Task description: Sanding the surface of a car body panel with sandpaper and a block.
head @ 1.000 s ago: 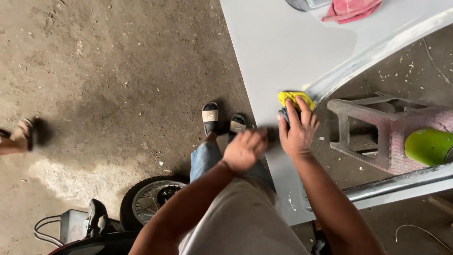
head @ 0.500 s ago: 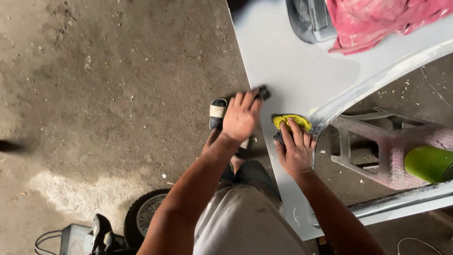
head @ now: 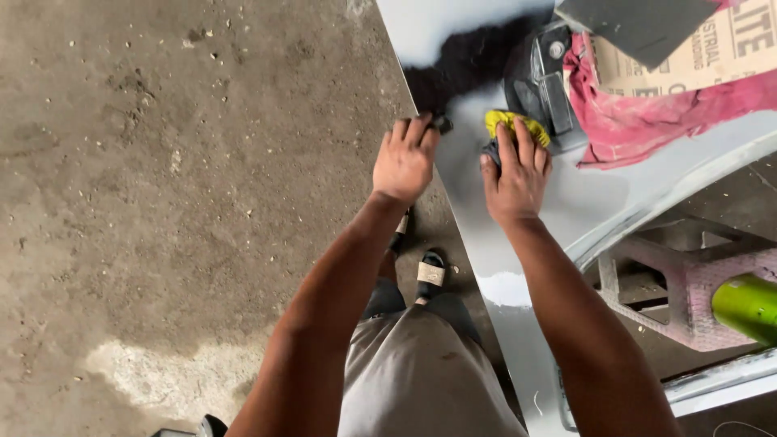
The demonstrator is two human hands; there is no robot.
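Note:
My right hand presses a yellow pad flat on the pale grey panel, fingers wrapped over it. My left hand grips the panel's left edge, with a small dark piece under its fingertips. A dark unpainted patch lies on the panel just beyond both hands. My legs and sandalled foot stand below the panel's edge.
A black tool and a pink-red cloth rest on the panel, with cardboard and a dark sheet on top. A pinkish stool and a green cylinder sit at right. Rough concrete floor spreads left.
Both hands have moved farther up the panel with the yellow pad. My left hand went from the air near my knee to the panel's edge. The view shifted forward.

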